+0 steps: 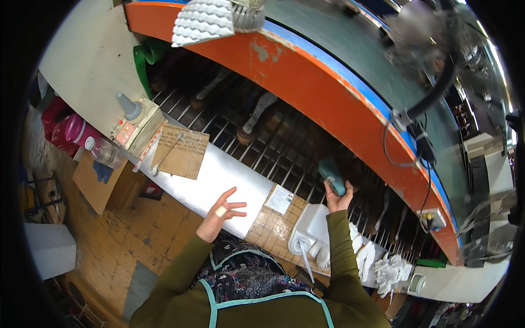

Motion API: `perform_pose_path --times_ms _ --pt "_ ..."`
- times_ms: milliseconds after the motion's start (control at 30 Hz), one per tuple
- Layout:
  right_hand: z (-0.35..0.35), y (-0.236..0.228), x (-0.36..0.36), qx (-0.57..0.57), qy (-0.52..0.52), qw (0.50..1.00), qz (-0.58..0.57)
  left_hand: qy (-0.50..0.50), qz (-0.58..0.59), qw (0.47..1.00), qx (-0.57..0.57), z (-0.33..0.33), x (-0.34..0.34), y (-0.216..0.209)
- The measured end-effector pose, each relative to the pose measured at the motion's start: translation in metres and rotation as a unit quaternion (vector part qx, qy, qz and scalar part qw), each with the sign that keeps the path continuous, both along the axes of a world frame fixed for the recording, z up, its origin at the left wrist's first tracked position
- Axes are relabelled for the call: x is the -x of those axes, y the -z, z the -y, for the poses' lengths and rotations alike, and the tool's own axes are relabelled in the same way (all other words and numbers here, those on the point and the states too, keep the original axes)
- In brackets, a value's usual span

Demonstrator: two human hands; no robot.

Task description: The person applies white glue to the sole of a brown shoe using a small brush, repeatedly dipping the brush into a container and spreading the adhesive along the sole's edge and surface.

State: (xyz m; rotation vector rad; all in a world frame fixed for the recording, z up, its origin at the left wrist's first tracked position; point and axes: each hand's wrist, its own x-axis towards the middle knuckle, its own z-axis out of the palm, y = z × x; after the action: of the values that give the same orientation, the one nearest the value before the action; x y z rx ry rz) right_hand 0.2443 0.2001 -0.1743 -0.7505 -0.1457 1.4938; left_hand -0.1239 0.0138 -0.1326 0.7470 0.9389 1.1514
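Observation:
My right hand (339,201) reaches over the metal bars (289,174) of a rack under the orange-edged machine (322,82). Its fingers close round the lower end of a teal, rounded, elongated piece (330,173), possibly a shoe last. My left hand (220,216) hovers by the shiny metal sheet (232,180) with fingers spread and nothing in it; a pale strip wraps one finger. Dark, long pieces with brown ends (246,134) lie inside on the bars, partly in shadow.
Beside my right forearm stands a white container (314,221) with a stick in it. White gloves (391,273) lie farther right. Cardboard (183,152) rests on the metal sheet, near a box with a grey cone (129,107). A black hose (437,85) crosses the upper right.

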Motion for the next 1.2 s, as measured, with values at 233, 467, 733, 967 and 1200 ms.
perform_pose_path --times_ms 233,467,733,967,1200 --pt "-0.082 0.055 0.019 0.150 -0.014 0.935 0.322 -0.164 -0.046 0.983 0.068 0.012 0.058 0.026" --pt "-0.074 0.100 -0.003 0.227 -0.378 0.808 0.390 -0.182 -0.057 0.979 0.070 -0.008 0.066 0.016" --pt "0.024 -0.047 -0.014 0.026 -0.332 0.524 0.783 -0.107 -0.069 0.989 0.077 0.005 0.032 0.025" --pt "0.153 -0.012 0.014 0.064 -0.191 0.473 0.858 -0.065 -0.144 0.983 0.092 0.010 0.000 0.033" --pt "0.157 -0.011 0.038 0.090 -0.126 0.435 0.887 -0.213 -0.606 0.762 -0.079 -0.013 0.065 0.082"
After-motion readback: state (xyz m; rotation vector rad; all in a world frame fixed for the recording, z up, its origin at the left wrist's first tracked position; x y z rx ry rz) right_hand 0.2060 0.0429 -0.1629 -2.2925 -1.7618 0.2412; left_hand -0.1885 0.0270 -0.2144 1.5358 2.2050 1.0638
